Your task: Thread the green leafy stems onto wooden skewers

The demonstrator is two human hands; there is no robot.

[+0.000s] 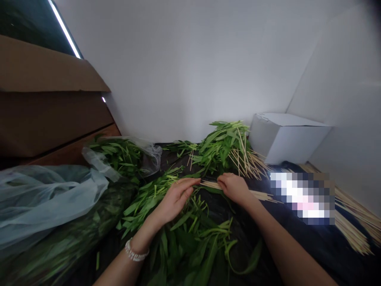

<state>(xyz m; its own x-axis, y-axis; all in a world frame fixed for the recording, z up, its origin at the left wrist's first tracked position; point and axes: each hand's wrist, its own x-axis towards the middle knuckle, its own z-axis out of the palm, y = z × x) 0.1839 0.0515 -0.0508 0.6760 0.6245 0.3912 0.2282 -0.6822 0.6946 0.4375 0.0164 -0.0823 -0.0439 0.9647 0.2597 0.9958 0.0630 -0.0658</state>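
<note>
My right hand [234, 189] is closed around a bundle of thin wooden skewers [210, 184], whose ends stick out on both sides of it. My left hand [177, 197] faces it, fingers stretched out with the thumb apart, the fingertips close to the skewers' left ends. Whether they touch is unclear. Under and beside the left hand lie loose leafy greens [145, 198] with long narrow leaves. More greens [193, 250] spread below both hands. Behind them, a pile of greens threaded on skewers [222, 145] lies with its sticks pointing right.
A white box [293, 139] stands by the wall at the right. Loose skewers [353, 234] lie at the right edge, beside a bright blurred-out patch. At the left are plastic bags of greens [116, 157] and a large cardboard box [50, 119]. Black sheeting [241, 226] covers the work surface.
</note>
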